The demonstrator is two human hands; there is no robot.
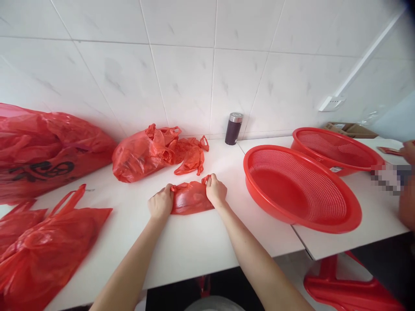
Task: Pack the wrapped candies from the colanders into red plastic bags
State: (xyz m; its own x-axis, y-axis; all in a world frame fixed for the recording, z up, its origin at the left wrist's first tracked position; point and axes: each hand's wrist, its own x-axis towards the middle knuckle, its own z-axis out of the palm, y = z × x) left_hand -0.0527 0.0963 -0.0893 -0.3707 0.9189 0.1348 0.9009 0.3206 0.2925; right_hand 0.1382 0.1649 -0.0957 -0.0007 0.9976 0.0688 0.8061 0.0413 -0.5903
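Observation:
A small red plastic bag (192, 199) with a pale, unclear shape inside lies on the white table in front of me. My left hand (162, 201) is closed on its left top corner. On the opposite side, my right hand (215, 190) grips the other top corner, with a bit of the bag poking out above the fingers. The bag is stretched between both hands. Just behind it sits a crumpled heap of red plastic bags (142, 153), whose loose end (191, 155) trails toward my right hand.
Two red colanders, a near one (285, 190) and a far one (333, 147), stand at the right. A dark thermos (233, 129) is by the tiled wall. Filled red bags (48, 246) and a large red bag (48, 151) occupy the left. Another person's hand (409, 152) shows far right, above a red stool (346, 285).

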